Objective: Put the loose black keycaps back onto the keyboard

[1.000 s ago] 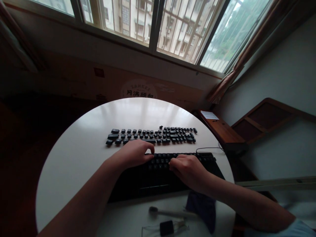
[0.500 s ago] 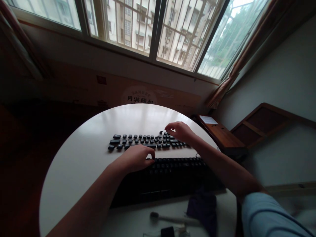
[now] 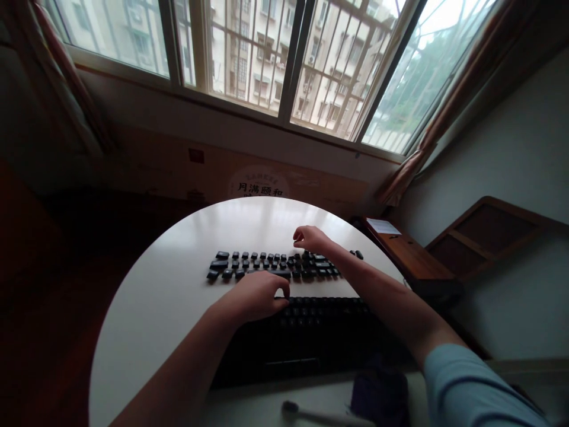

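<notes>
Rows of loose black keycaps (image 3: pixel 217 264) lie on a round white table (image 3: pixel 146 296). Nearer to me is a black keyboard (image 3: pixel 329 307), its far rows fitted with keys and its near part dark. My left hand (image 3: pixel 262 293) is closed at the keyboard's far left part, thumb and forefinger curled together on its edge; the other fingers are hidden. Beyond the keycap rows, my right hand (image 3: pixel 311 237) is closed in a pinch. A small dark keycap (image 3: pixel 296 241) shows at its fingertips, mostly covered.
A toothbrush (image 3: pixel 320 413) and a dark purple cloth (image 3: pixel 380 394) lie at the near side of the table. To the right stands a wooden desk (image 3: pixel 411 255) with a paper (image 3: pixel 383 226) on it. A barred window (image 3: pixel 284 59) is ahead.
My right hand has moved slightly left and pinched the stray keycap that lay beyond the rows. My left hand keeps its place on the keyboard. The view has shifted slightly.
</notes>
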A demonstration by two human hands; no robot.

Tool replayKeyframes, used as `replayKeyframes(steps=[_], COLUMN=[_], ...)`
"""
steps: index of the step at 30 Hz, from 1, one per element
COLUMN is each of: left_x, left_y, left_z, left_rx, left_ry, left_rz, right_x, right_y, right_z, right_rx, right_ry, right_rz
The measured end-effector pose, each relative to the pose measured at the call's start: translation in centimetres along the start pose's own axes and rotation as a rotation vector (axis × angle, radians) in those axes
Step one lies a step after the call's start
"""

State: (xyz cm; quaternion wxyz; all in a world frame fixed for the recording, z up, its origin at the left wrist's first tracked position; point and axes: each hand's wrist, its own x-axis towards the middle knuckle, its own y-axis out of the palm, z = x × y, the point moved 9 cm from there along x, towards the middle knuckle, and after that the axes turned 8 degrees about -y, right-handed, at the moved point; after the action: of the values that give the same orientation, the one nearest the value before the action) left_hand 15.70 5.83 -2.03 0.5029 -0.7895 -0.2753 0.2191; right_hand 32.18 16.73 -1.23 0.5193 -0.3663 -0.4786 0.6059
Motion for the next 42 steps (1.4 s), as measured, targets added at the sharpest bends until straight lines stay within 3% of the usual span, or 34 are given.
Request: replayKeyframes(steps=[3,8,12,16,21,28,35,42], left_x=[0.1,0.1,-0.2,-0.3,0.0,0.3,0.1,0.1], left_y=[0.1,0.1,-0.4,-0.8,-0.5,-0.3,-0.4,-0.2], left_z=[0.1,-0.1,-0.8,-1.7,-1.9,-1.5,-1.5,-1.3], left_rx=[0.002,0.029,0.07,0.105,0.142,0.144,0.13,0.108], left_ry=[-0.004,-0.013,-0.013,0.0,-0.001,-0.031,-0.031,-0.026], left_rz=[0.008,0.019,-0.001,-0.027,-0.029,0.002,0.005,-0.007], right_x=[-2.8,-12.2,-19.2,-22.9,-22.7,-20.1,-20.1,-20.4], right_y=[-2.7,-6.5,-7.4,-7.2,-5.5,-1.2,0.9,1.2], right_z=[2.4,6.9,10.1,11.0,9.1,6.0,6.1,6.8], right_rx=[0.114,0.304,0.304,0.242,0.253,0.274,0.149,0.028], right_ry=[-0.123,-0.254,-0.32,-0.34,-0.326,-0.244,-0.183,-0.218], right_rz=[-0.184,-0.411,-0.476,-0.514,-0.452,-0.185,-0.041,-0.054])
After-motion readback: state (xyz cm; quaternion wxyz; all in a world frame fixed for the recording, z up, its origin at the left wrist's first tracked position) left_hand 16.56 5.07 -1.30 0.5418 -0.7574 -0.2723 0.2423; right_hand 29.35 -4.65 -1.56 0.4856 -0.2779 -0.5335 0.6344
